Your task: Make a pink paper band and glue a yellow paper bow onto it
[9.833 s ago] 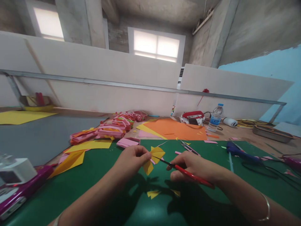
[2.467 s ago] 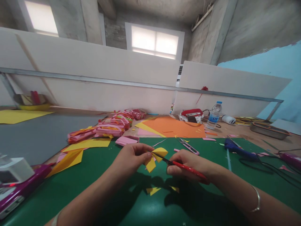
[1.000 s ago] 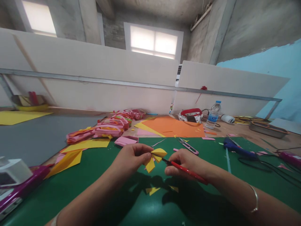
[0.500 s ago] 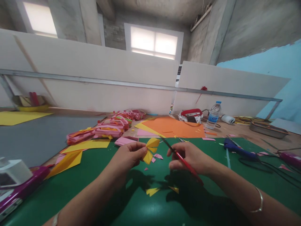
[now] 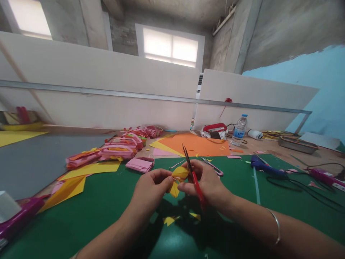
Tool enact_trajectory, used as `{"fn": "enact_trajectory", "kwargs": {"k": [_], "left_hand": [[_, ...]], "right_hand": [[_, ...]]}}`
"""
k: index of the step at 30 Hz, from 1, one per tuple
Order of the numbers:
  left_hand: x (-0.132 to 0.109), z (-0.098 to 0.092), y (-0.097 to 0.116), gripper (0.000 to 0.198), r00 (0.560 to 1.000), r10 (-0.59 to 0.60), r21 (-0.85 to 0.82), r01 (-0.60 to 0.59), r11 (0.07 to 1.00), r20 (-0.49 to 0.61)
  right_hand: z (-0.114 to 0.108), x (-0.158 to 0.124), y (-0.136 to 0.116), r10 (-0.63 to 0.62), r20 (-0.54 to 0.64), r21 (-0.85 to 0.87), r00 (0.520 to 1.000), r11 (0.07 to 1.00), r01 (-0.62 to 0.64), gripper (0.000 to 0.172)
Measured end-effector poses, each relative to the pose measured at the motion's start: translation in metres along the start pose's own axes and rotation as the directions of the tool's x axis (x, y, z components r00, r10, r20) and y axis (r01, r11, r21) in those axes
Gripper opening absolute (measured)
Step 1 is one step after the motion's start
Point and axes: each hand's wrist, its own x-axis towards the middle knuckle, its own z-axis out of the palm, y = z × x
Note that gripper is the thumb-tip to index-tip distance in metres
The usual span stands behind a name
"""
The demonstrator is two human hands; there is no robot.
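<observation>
Between finger and thumb, my left hand [image 5: 155, 185] pinches a small yellow paper cutout [image 5: 180, 174] with several petal-like lobes. My right hand [image 5: 207, 183] holds red-handled scissors [image 5: 196, 183] in its palm, their dark blades pointing up and away. The fingertips of that same hand touch the right side of the cutout, where the paper looks curled. Below both hands, yellow paper scraps [image 5: 169, 220] lie on the green cutting mat [image 5: 118, 223]. A folded pink paper piece [image 5: 140, 164] rests on the mat beyond my left hand.
Pink paper bags [image 5: 118, 149] are piled at the back left, near yellow sheets [image 5: 91, 169]. Orange paper [image 5: 178, 144] lies behind the mat. A utility knife [image 5: 214, 167], blue glue gun [image 5: 266, 168] and water bottle [image 5: 239, 131] are to the right. A purple tool [image 5: 21, 219] sits at left.
My right hand has moved left to the cutout, and its fingers now touch it. The scissors have swung more upright. The cutout's upper lobes look more curled. The view has shifted slightly right.
</observation>
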Motion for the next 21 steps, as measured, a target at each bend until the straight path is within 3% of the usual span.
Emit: {"fn": "enact_trajectory", "kwargs": {"k": [5, 21], "left_hand": [[0.005, 0.000, -0.003, 0.014, 0.997, -0.019, 0.011, 0.018, 1.000, 0.081], [0.002, -0.002, -0.003, 0.017, 0.987, -0.054, 0.101, 0.039, 0.994, 0.154]], "right_hand": [[-0.001, 0.005, 0.008, 0.037, -0.009, -0.015, 0.999, 0.999, -0.037, 0.037], [-0.005, 0.003, 0.000, 0.152, 0.023, 0.002, 0.988, 0.988, -0.152, 0.032]]}}
